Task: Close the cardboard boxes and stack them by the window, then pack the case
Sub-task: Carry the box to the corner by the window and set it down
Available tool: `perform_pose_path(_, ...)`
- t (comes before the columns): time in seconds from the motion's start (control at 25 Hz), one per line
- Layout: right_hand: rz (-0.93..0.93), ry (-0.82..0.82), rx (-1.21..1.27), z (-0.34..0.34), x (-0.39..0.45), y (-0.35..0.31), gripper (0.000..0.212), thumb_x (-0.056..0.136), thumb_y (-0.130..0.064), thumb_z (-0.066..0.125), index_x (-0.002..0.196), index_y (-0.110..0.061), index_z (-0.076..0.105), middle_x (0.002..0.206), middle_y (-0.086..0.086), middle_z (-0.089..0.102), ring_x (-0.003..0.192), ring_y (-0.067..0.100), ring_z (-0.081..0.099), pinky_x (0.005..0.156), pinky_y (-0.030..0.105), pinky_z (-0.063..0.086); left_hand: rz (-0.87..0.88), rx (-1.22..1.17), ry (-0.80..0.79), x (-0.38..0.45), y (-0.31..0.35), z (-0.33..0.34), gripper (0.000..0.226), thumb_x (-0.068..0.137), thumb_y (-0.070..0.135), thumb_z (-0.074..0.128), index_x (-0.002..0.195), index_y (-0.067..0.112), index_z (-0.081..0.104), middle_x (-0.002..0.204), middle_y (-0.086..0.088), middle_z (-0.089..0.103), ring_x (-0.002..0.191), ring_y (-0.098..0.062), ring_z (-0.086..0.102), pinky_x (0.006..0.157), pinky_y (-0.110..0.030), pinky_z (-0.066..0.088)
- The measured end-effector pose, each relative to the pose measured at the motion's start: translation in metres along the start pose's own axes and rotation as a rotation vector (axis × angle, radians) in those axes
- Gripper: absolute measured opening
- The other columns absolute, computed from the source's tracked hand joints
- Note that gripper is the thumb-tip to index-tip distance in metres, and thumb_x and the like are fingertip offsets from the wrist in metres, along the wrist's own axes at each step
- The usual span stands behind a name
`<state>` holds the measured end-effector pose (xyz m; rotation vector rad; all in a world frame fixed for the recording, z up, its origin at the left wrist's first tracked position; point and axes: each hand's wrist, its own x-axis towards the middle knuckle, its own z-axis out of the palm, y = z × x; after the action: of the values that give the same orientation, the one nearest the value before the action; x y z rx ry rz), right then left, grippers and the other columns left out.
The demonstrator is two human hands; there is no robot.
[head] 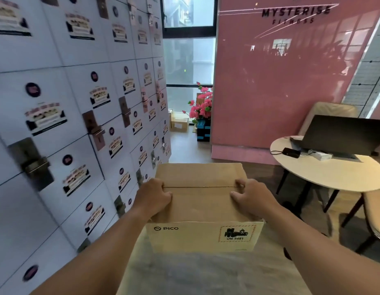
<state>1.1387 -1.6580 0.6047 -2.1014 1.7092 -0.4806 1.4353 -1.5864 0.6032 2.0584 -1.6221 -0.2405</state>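
A brown cardboard box (pixel 200 201) with a PICO logo and a UN 3481 label on its near side is in front of me, its top flaps closed along a seam. My left hand (pixel 153 194) grips the box's left top edge, fingers curled at the seam. My right hand (pixel 252 195) grips the right top edge the same way. Far ahead stands the window (pixel 189 60), with more cardboard boxes (pixel 179 124) on the floor beneath it. No case is in view.
A wall of white lockers (pixel 78 116) runs along the left. A pink wall (pixel 280 77) stands on the right. Pink flowers (pixel 200 107) sit on a black and blue crate by the window. A round white table (pixel 334 173) with a laptop (pixel 342 135) and chairs stands right.
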Motion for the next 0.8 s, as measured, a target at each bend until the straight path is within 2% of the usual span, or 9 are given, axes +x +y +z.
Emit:
perform_pose_path(0.24,-0.035,-0.043,0.006,0.007,0.237,0.000,0.052,0.083,-0.049,0.062,0.130,-0.026,0.062,0.102,-0.002,0.071,0.080,0.017,0.066,0.076,0.039,0.057,-0.045,-0.004,-0.002,0.222,-0.003,0.044,0.011,0.083,0.027,0.069,0.083,0.015,0.069,0.077,0.002,0.066,0.071,-0.010,0.062,0.057,-0.021,0.044)
perform_pose_path(0.36,-0.062,-0.045,0.006,0.002,0.332,-0.011,0.052,0.083,-0.049,0.062,0.129,-0.025,0.063,0.107,-0.002,0.070,0.082,0.016,0.063,0.077,0.037,0.055,-0.064,-0.005,0.018,0.314,-0.007,0.049,0.012,0.082,0.030,0.068,0.087,0.019,0.069,0.081,0.004,0.066,0.073,-0.010,0.061,0.060,-0.023,0.046)
perform_pose_path(0.48,-0.067,-0.047,0.012,0.014,0.443,-0.022,0.047,0.084,-0.047,0.065,0.126,-0.025,0.064,0.108,-0.001,0.069,0.084,0.017,0.062,0.077,0.036,0.055,-0.080,-0.007,0.025,0.420,-0.021,0.064,0.010,0.080,0.030,0.067,0.080,0.020,0.068,0.074,0.005,0.065,0.068,-0.008,0.061,0.057,-0.023,0.047)
perform_pose_path(0.56,-0.067,-0.052,0.022,0.028,0.523,-0.029,0.052,0.085,-0.046,0.067,0.132,-0.025,0.062,0.119,0.002,0.069,0.094,0.021,0.064,0.082,0.035,0.054,-0.079,-0.008,0.018,0.498,-0.037,0.080,0.012,0.078,0.031,0.067,0.075,0.020,0.064,0.071,0.005,0.064,0.067,-0.011,0.062,0.060,-0.026,0.051)
perform_pose_path(0.64,-0.058,-0.057,0.017,0.039,0.590,-0.037,0.056,0.086,-0.046,0.068,0.137,-0.025,0.058,0.123,0.003,0.068,0.097,0.022,0.066,0.081,0.034,0.055,-0.080,-0.007,0.004,0.567,-0.053,0.093,0.013,0.078,0.033,0.066,0.076,0.020,0.064,0.073,0.004,0.064,0.070,-0.013,0.063,0.064,-0.028,0.054)
perform_pose_path(0.8,-0.013,-0.062,0.000,0.054,0.740,-0.060,0.054,0.087,-0.047,0.066,0.137,-0.026,0.058,0.124,0.002,0.068,0.098,0.021,0.065,0.083,0.039,0.057,-0.052,-0.010,-0.032,0.728,-0.082,0.114,0.011,0.077,0.032,0.063,0.075,0.021,0.062,0.077,0.003,0.063,0.074,-0.016,0.061,0.062,-0.028,0.048)
